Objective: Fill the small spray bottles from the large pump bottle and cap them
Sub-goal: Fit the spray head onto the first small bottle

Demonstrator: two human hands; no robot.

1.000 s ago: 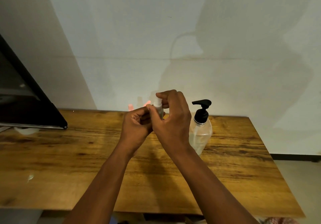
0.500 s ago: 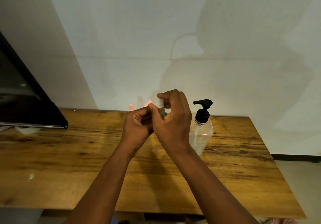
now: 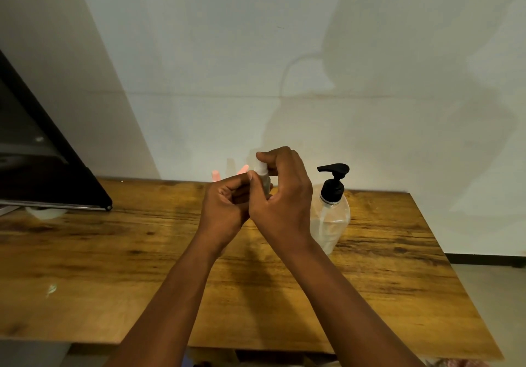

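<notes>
Above the middle of the wooden table, my left hand grips the body of a small clear spray bottle, mostly hidden by fingers. My right hand pinches the white top of that bottle between thumb and forefinger. The large pump bottle, clear with a black pump head, stands on the table just right of my right hand. Two pinkish tips of small objects show behind my left hand near the wall; I cannot tell what they are.
A black monitor leans over the table's far left corner, with a white base under it. A white wall rises right behind the table. The table's right edge drops to a pale floor.
Both hands have stayed together on the small bottle. My right hand's fingers have shifted slightly on its top. The pump bottle has not moved.
</notes>
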